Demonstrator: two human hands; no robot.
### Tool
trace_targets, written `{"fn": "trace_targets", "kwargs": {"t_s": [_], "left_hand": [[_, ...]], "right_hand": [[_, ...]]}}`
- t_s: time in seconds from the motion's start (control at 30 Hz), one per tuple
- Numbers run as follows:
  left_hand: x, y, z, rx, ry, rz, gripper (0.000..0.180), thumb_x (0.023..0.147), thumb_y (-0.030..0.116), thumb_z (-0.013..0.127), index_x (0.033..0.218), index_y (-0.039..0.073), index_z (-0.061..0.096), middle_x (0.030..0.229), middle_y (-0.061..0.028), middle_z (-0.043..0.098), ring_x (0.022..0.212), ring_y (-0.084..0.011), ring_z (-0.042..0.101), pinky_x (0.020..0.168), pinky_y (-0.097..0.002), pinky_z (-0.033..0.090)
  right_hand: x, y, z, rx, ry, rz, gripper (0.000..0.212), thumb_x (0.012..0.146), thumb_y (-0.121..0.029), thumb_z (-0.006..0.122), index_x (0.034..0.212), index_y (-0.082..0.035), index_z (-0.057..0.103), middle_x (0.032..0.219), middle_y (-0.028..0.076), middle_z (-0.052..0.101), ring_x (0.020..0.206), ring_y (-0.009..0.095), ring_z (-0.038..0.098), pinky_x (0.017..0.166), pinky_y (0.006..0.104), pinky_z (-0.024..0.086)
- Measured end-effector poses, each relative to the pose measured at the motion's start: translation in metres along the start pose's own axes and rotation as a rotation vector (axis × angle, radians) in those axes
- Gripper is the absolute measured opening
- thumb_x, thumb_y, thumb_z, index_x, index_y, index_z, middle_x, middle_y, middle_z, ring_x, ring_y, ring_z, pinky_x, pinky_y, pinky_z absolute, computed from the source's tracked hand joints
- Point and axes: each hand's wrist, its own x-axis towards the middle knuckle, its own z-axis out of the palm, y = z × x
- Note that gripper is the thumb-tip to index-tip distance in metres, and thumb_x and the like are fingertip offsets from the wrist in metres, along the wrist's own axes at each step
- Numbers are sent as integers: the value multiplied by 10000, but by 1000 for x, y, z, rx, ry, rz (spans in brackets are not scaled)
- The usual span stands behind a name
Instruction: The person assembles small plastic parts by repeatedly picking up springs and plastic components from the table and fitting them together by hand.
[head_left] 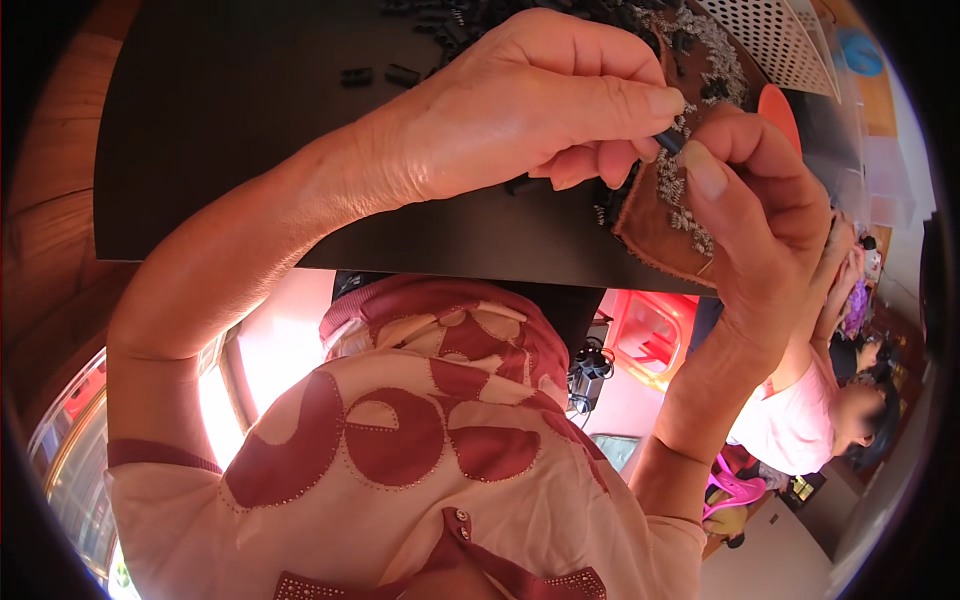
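A small dark cylindrical plastic piece [669, 140] is held up over the table, between the fingertips of both hands. My left hand [570, 105] pinches one end of it with thumb and forefinger, the other fingers curled. At its other end, my right hand [755, 195] closes thumb and forefinger, partly hiding that end. Beneath and beyond the hands, many small silvery coil springs [725, 62] lie on a brown mat [645, 228]. Loose black pieces of similar look [402, 75] are scattered on the table beyond my left wrist, partly covered by that hand.
The dark tabletop [220, 130] has its near edge just in front of my body. A white perforated basket [772, 38] and an orange rounded object [779, 115] stand at the far right. A red plastic stool [652, 335] is below the table. Another person [790, 430] sits at the right.
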Motion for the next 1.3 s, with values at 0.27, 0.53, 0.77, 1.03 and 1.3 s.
{"fn": "trace_targets", "kwargs": {"t_s": [0.27,0.53,0.77,1.03,1.3], "left_hand": [[-1,12,3,-28,8,-4,253,1036,259,494,930,50,588,756,-6,564,592,-54,454,522,-180,349],[5,2,-3,-61,-44,89,248,1034,261,501,960,44,596,756,-9,570,584,-55,452,517,-179,349],[9,-5,-12,72,41,222,251,1032,250,506,963,29,603,744,-18,584,573,-57,464,503,-180,367],[11,1,-20,31,133,253,255,1028,226,510,934,10,606,723,-39,603,541,-71,481,489,-186,387],[8,14,-13,2,245,210,264,1024,221,512,898,10,609,694,-45,596,510,-75,470,464,-192,376]], "right_hand": [[0,8,7,-52,119,-129,155,936,-138,639,941,16,616,828,-49,528,714,10,402,634,167,290],[12,18,14,-322,140,-494,77,924,-31,636,957,38,621,819,-46,549,728,7,437,649,157,322],[18,26,11,-65,155,-446,55,928,-25,628,959,20,621,795,-49,549,709,-3,443,627,143,313],[12,56,11,-473,10,-292,61,870,34,633,896,-17,613,752,29,527,602,89,532,531,239,411],[29,58,22,-695,-38,-521,145,801,45,651,917,-34,615,796,101,532,660,284,568,587,358,463]]}}
